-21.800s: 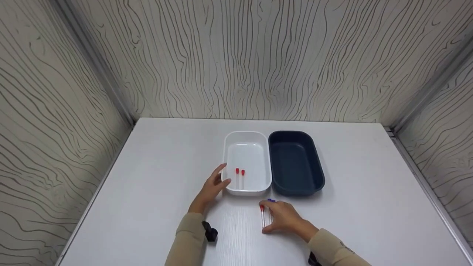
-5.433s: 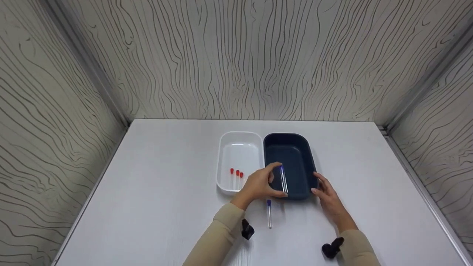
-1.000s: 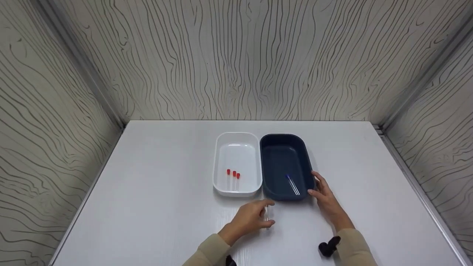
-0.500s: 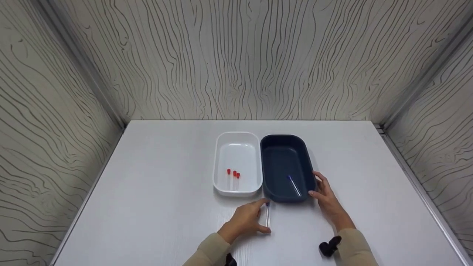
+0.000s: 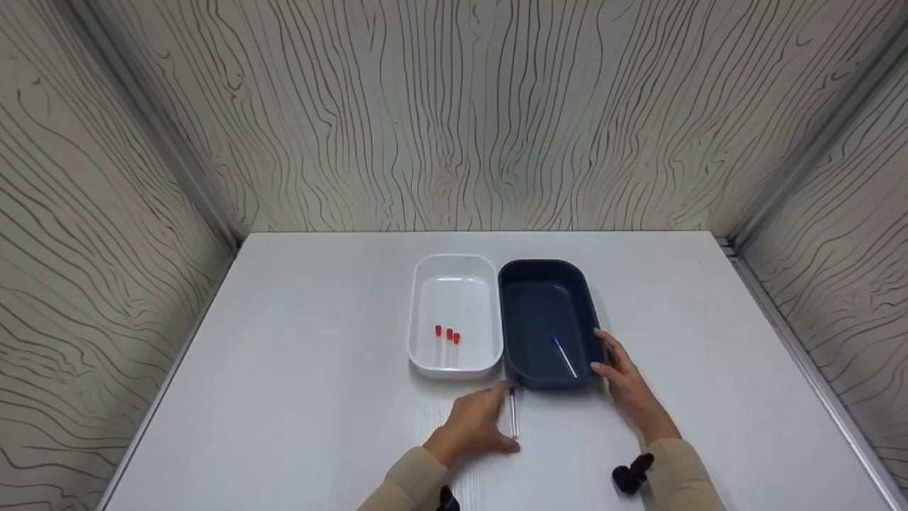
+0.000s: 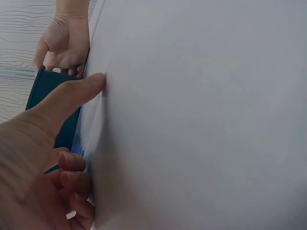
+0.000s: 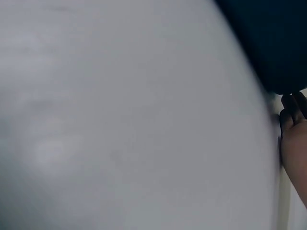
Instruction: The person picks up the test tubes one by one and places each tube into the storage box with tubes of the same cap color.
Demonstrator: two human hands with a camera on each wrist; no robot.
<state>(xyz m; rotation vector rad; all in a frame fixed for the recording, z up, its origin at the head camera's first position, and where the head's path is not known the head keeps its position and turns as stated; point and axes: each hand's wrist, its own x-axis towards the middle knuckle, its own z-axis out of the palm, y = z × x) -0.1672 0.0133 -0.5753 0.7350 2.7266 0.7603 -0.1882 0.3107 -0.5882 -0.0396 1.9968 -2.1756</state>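
Note:
In the head view, a clear test tube with a blue cap [image 5: 513,413] lies on the table below the dark blue tray [image 5: 515,369]. My left hand [image 5: 472,422] spans it, index finger near the cap and thumb by the other end. The left wrist view shows the thumb [image 6: 84,88] extended, apart from the curled fingers beside the blue cap [image 6: 77,150]. My right hand [image 5: 630,387] holds the tray's right side near its front corner, thumb at the rim. Inside that tray lies another blue-capped tube [image 5: 565,357].
A white tray [image 5: 454,372] stands against the dark blue one on the left, with red-capped tubes [image 5: 450,334] inside. Patterned panels [image 5: 454,121] rise behind the white table [image 5: 319,319] and at both sides. Black wrist cameras [image 5: 628,480] sit on the sleeves.
Earlier, a third red-capped tube went into the white tray and a blue-capped one into the dark tray. Over the last second, the left thumb has shifted slightly down around the tube on the table.

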